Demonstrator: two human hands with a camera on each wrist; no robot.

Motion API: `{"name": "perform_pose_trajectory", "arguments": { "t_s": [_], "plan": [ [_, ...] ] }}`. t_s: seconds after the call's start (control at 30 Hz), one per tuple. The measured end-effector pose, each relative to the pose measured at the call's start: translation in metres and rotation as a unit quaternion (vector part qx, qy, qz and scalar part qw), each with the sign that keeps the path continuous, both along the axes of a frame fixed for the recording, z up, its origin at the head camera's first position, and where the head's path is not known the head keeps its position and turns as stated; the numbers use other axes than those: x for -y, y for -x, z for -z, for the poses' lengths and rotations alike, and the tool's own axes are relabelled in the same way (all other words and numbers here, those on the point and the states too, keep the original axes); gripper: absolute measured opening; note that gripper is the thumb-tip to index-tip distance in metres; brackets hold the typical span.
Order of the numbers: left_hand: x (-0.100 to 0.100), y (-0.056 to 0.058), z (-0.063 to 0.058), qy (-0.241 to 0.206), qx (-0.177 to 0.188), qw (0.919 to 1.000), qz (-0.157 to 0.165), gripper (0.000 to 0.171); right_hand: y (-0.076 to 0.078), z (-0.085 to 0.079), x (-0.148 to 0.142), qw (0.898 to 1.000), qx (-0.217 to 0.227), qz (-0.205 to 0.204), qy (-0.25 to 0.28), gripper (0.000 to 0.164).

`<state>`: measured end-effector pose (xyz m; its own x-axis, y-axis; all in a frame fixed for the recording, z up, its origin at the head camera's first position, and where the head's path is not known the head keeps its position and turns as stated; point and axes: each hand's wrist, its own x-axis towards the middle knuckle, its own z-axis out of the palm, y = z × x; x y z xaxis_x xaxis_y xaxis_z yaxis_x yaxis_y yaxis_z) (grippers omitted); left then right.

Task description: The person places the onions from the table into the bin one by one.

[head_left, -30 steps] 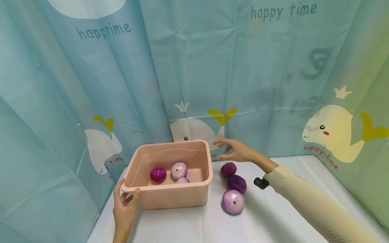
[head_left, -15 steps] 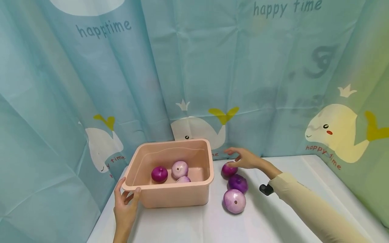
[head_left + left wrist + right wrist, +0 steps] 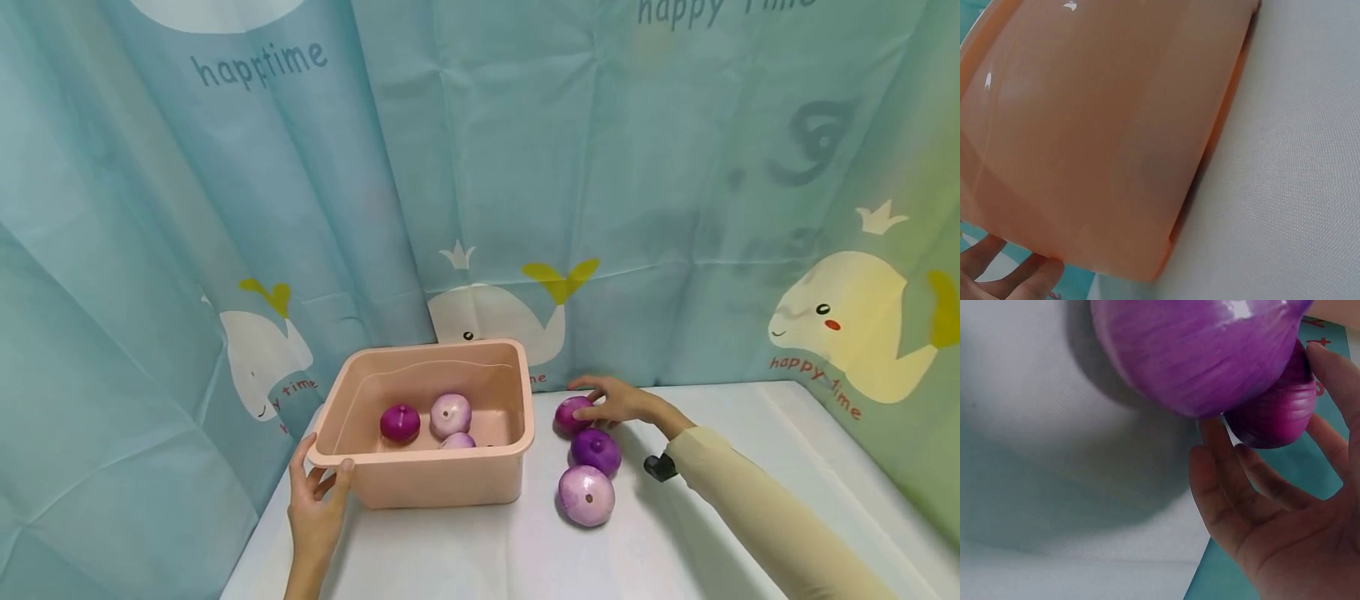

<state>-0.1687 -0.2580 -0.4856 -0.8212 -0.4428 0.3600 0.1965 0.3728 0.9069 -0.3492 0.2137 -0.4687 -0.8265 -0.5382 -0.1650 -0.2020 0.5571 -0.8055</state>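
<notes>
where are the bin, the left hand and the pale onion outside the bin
Bin (image 3: 438,485), head view: its front wall.
Left hand (image 3: 315,507), head view: middle of the hand.
Pale onion (image 3: 585,495), head view: middle of its visible side.

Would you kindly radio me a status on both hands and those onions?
Left hand holds pink bin by one corner. Right hand at loose magenta onion, firm grip unclear. Possibly in the way: purple onion close alongside.

Rnd magenta onion (image 3: 567,419), nr R side of upright pink bin (image 3: 435,485).
</notes>
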Motion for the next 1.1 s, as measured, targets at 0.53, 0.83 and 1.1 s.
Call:
{"name": "perform_pose_trajectory", "arguments": {
  "t_s": [0.53,0.83,1.1],
  "plan": [
    [0.0001,-0.0018,-0.0033,-0.003,0.021,0.9998,0.002,0.067,-0.0006,-0.0007,0.009,1.0,0.014,-0.005,0.008,0.046],
    [-0.0005,-0.001,-0.0047,-0.011,0.022,0.9997,0.003,0.068,0.0012,-0.0022,0.0092,1.0,-0.005,-0.012,0.003,0.042],
    [-0.0003,-0.0022,-0.0044,-0.009,0.023,0.9997,-0.001,0.067,0.0028,-0.0068,0.0099,0.999,-0.039,-0.038,-0.004,0.043]
  ]
}}
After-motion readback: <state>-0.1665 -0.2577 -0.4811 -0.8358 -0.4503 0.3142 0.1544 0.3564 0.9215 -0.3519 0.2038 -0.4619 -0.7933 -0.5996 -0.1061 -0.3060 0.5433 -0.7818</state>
